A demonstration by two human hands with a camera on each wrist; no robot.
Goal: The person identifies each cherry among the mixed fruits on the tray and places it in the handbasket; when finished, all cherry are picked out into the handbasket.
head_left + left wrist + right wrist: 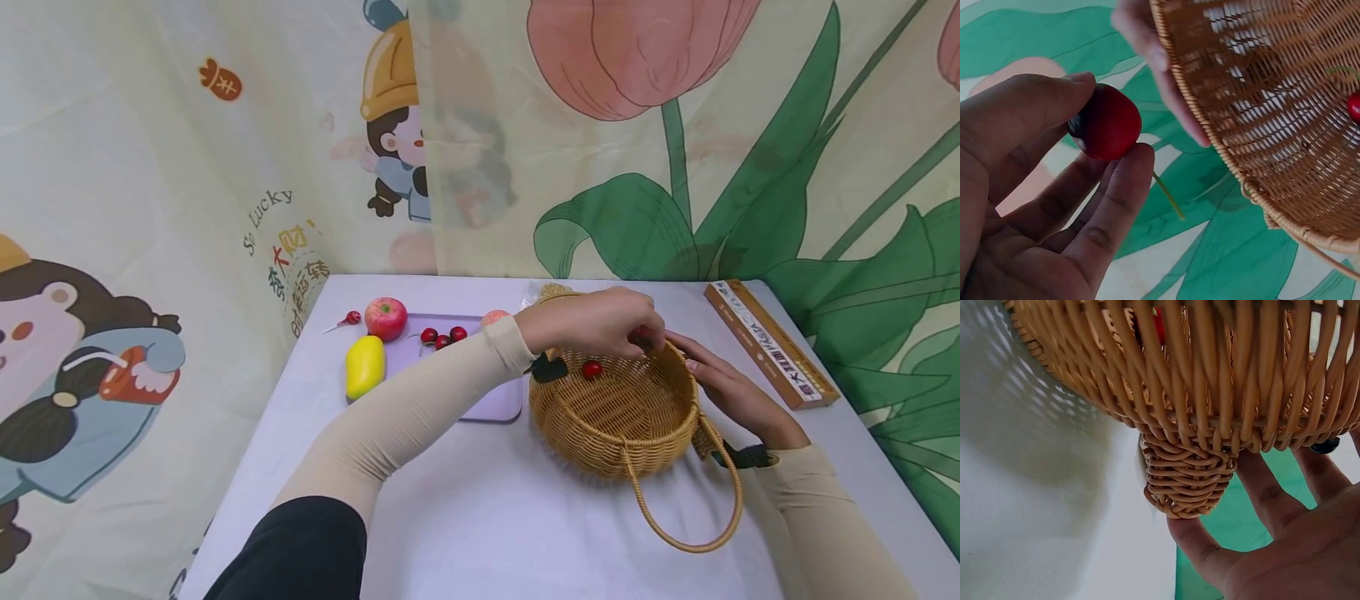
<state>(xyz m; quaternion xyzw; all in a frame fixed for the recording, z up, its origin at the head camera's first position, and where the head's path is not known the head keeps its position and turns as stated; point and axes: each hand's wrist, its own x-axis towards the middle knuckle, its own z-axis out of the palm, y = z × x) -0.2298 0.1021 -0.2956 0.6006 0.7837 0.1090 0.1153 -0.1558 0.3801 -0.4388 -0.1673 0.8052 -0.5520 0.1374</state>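
Observation:
My left hand [600, 321] reaches over the wicker basket [542, 408] and pinches a dark red cherry [1110, 122] between thumb and fingertips; its green stem hangs down in the left wrist view. Another cherry [592, 369] lies inside the basket. On the basket's right side my right hand [723, 387] rests its fairly straight fingers against the outer wall near the rim. One fingertip [1188, 534] touches a woven stub on the basket in the right wrist view. The basket's looped handle [686, 546] lies toward the front.
A purple tray [495, 408] holds several cherries [442, 340] and a partly hidden pinkish fruit [495, 317]. Beside it are an apple [386, 318], a yellow mango [365, 367] and a small red lollipop [351, 318]. A long pasta box [772, 343] lies at the back right.

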